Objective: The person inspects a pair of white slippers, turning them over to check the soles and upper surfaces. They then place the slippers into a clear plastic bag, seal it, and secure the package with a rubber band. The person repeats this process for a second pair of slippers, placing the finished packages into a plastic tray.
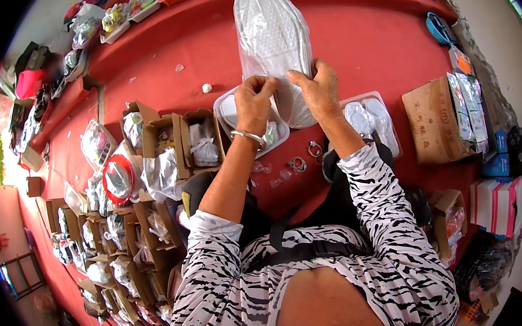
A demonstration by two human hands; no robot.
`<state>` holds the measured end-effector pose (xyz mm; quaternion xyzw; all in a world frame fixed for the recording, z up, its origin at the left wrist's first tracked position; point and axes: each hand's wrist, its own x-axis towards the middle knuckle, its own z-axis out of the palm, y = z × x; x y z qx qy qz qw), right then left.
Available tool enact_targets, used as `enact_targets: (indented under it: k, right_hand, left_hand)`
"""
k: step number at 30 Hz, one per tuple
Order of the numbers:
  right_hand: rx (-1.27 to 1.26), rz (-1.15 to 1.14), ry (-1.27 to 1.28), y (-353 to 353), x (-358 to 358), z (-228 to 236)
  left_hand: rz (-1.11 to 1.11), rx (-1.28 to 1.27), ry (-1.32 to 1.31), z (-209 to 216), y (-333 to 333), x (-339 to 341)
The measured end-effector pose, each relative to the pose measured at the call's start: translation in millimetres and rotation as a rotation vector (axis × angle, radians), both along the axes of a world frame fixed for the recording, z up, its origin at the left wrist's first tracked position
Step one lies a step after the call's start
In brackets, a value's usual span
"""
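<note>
Head view: the left hand (255, 97) and right hand (317, 90) both pinch the near end of a clear plastic bag (272, 33) holding a white insole, above the middle of the red table (374, 32). Its long axis runs away toward the far edge. The bag looks light, limp and slippery, best gripped at its mouth. A white tray (226, 113) lies beneath.

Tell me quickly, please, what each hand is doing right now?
Left hand: closed, pinching the lower edge of the clear plastic bag of white insoles.
Right hand: closed, gripping the same bag.
</note>
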<state>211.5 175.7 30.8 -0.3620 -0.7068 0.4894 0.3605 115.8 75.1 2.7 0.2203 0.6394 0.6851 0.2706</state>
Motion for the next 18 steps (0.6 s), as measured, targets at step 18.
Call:
enact_targets:
  k: [18]
  right_hand:
    - [-0.212,0.240,0.267,10.4,12.6,12.2]
  left_hand:
    - [0.228,0.068,0.205,15.4,-10.7,-32.0]
